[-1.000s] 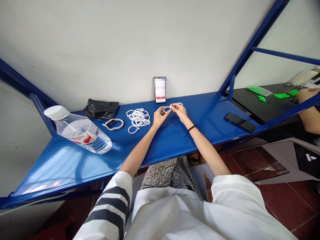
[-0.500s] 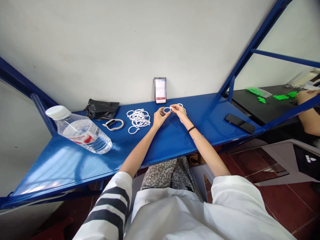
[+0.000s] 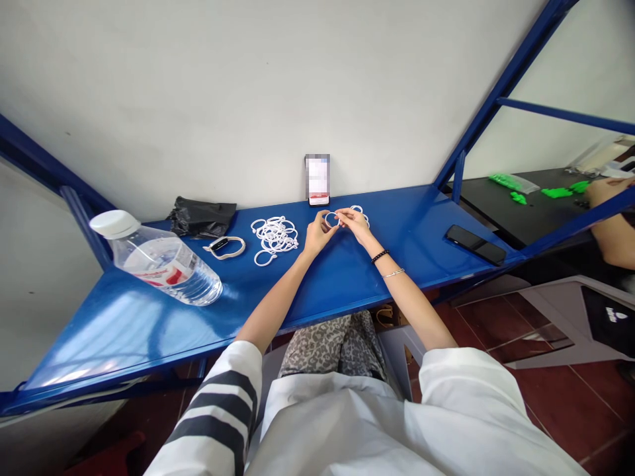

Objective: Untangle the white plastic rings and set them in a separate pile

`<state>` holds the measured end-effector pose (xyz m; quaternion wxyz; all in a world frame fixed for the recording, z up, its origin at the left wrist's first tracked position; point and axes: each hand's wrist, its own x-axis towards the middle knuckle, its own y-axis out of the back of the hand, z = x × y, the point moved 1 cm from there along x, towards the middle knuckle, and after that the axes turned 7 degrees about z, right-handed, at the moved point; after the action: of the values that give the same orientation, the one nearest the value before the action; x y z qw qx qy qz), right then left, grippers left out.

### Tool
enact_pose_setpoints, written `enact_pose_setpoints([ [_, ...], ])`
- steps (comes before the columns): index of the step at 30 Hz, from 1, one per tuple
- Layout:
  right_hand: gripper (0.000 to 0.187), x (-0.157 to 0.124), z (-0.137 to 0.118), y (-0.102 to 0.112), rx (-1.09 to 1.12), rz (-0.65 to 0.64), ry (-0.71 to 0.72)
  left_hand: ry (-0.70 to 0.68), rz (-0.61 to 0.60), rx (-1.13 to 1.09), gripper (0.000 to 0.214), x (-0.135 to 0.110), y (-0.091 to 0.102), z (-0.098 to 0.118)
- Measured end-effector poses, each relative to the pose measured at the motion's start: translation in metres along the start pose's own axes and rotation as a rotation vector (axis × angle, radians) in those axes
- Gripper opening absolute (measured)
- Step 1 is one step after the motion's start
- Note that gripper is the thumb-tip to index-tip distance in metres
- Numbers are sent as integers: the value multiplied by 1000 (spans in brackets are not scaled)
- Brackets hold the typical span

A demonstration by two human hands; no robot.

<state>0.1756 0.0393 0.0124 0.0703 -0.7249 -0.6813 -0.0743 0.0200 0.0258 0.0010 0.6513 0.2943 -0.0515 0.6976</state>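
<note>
I have one white ring (image 3: 331,213) in hand, just in front of the propped phone (image 3: 318,180). A pile of rings (image 3: 275,235) lies left of the phone, a few other rings (image 3: 366,217) to its right; which are finished, I can't tell. My left hand (image 3: 316,234) grasps the ring's left side, my right hand (image 3: 354,223) pinches its right edge, forearms angling inward over the tabletop (image 3: 330,281).
</note>
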Motion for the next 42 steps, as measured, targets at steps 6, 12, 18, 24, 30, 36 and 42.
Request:
enact_pose_setpoints([
  [6,39,1,-1,-1,53,8,2,79,44,-105,23,0,1,0],
  [12,36,1,-1,-2,93,38,-1,109,52,-170,39,1,3,2],
  [18,35,1,-2,-3,100,29,9,114,42,-172,40,2,1,-3],
  [24,37,-1,-4,-3,126,9,-15,105,57,-158,40,2,2,-4],
  [30,38,1,-1,-4,157,-5,-47,104,70,-183,41,3,3,-5],
  [36,33,1,-1,-3,171,-14,-61,107,108,-210,38,3,2,-7],
  [42,30,-1,-4,-3,167,-23,-71,154,147,-219,36,4,2,-5],
])
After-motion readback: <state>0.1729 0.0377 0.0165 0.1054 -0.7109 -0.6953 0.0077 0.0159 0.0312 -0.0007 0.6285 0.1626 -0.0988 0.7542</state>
